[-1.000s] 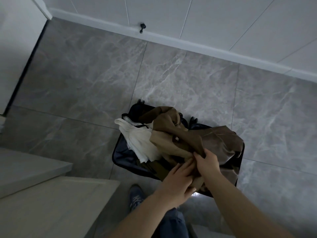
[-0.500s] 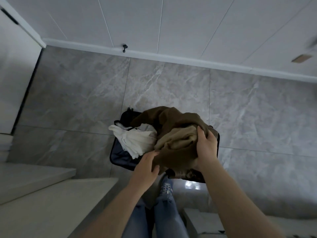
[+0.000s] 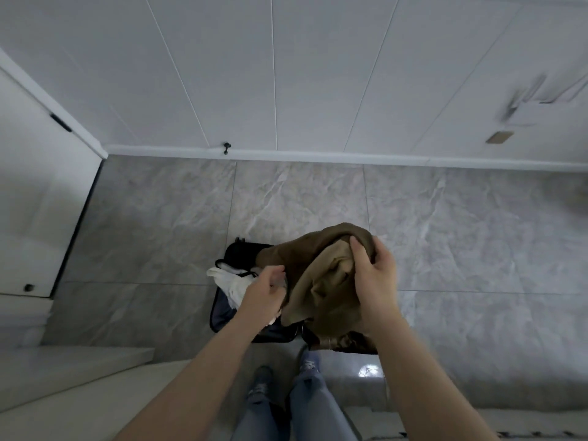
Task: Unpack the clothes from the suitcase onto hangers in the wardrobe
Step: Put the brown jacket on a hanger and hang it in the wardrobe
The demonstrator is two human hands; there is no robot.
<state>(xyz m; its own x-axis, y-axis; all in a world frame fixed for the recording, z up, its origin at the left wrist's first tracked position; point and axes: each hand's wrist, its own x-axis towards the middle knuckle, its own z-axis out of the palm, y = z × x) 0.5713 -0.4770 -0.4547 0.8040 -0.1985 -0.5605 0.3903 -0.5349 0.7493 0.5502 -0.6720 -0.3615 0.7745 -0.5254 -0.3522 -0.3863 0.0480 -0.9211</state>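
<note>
Grey tiled floor (image 3: 445, 237), open suitcase (image 3: 222, 313), both hands' fingers (curled) gripping brown garment (image 3: 321, 281)

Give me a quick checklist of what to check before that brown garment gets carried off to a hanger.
1. Right hand has a firm hold on the brown garment: ok, fingers are curled over its top fold.
2. Left hand also holds it: ok, it pinches the garment's left edge.
3. Garment is clear of the suitcase: not ok, its lower end hangs down in front of the case.
4. White garment is not snagged on the brown one: cannot tell, the left hand covers where they meet.
5. Hanger is within reach: cannot tell, none is in view.
6. Floor around the feet is free to step: ok on the side that shows.
</note>
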